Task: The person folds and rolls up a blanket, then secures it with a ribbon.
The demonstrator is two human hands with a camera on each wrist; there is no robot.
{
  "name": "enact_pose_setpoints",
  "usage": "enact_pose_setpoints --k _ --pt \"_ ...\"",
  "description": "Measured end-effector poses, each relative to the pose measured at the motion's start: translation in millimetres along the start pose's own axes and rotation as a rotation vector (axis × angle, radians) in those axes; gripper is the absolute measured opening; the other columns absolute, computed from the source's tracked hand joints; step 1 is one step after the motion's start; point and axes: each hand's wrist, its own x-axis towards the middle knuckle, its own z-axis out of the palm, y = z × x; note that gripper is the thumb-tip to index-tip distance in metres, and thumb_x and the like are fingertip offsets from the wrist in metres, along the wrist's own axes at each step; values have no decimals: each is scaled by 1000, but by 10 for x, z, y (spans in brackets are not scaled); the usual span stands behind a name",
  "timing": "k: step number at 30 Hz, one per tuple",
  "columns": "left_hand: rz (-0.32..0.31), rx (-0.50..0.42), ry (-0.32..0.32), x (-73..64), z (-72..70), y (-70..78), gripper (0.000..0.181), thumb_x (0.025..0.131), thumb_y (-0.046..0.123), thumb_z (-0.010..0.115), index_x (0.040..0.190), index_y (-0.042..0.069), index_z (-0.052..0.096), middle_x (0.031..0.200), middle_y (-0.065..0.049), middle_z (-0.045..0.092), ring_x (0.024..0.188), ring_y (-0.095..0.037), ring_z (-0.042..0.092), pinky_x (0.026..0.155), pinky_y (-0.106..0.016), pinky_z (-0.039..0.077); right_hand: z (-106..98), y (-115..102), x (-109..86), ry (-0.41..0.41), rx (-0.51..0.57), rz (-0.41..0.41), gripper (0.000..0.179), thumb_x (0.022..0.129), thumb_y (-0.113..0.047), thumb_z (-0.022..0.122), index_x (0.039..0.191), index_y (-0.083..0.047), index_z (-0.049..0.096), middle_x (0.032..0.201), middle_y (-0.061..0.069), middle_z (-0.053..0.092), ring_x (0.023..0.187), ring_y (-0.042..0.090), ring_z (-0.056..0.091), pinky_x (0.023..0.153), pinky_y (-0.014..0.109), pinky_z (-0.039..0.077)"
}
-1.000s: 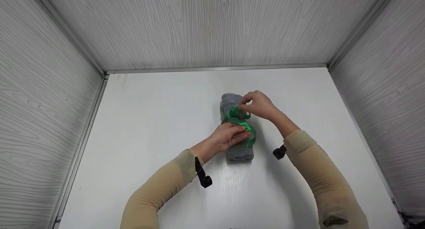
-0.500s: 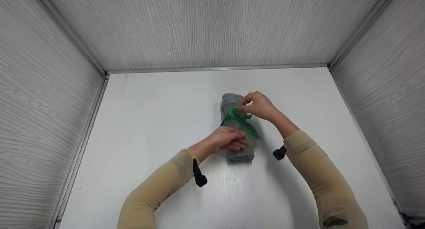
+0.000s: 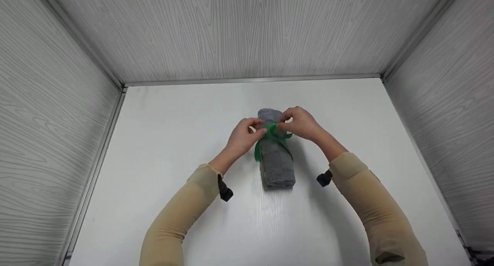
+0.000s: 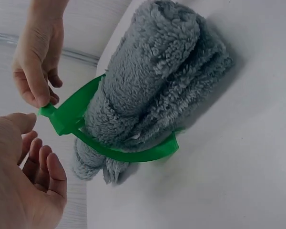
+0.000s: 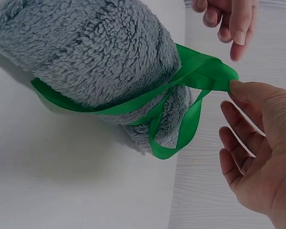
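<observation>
A rolled grey fluffy towel [image 3: 276, 167] lies on the white table, a green ribbon [image 3: 272, 131] tied around its upper part. Thumb and fingers of my right hand [image 3: 303, 123] pinch the ribbon, pulling a loop up off the towel, as the right wrist view shows at the ribbon's tip [image 5: 224, 78]. Close by on the other side is my left hand [image 3: 244, 136]. Its fingers are loosely bent and apart, and its thumb comes near the ribbon without a visible grip. Ribbon tails [image 4: 157, 151] hang down both sides of the towel. The knot is partly hidden by fingers in the head view.
White tabletop [image 3: 173, 142] surrounds the towel. Grey wood-grain panels [image 3: 247, 34] stand at the back and both sides, with a metal strip [image 3: 247, 80] along the far edge. Small black pieces [image 3: 226, 193] stick out from both sleeve cuffs.
My left hand has let go of the ribbon tail near the towel's middle and moved up and left beside the knot. One tail now hangs on the left. The right hand stays put, pinching the ribbon.
</observation>
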Motion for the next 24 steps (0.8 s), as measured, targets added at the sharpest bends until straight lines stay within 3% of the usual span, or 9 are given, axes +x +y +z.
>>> enact_pose_setpoints --k 5,11,17,24 --pt "66 143 -4 71 34 44 45 100 39 68 138 16 65 120 -8 57 99 -19 55 81 -34 50 18 -27 -11 -8 3 -33 17 97 -27 72 99 -12 80 101 4 70 107 33 59 86 48 51" --pt "68 222 10 135 80 85 30 101 33 69 126 20 73 118 -9 61 99 -18 54 81 -35 49 35 -46 -14 -9 20 -78 16 97 -29 73 100 -14 80 99 2 70 104 28 58 87 47 49" --pt "40 217 35 157 108 61 20 101 29 69 115 16 75 110 -1 63 100 -15 57 83 -33 51 61 -41 -29 1 39 -81 18 98 -30 72 102 -14 79 99 2 70 104 29 59 86 46 49" --pt "24 148 55 136 86 26 15 102 26 67 109 14 73 110 -2 62 102 -16 58 85 -33 52 164 5 -150 92 98 -18 22 100 -35 69 101 -15 77 100 2 66 97 22 56 79 43 49"
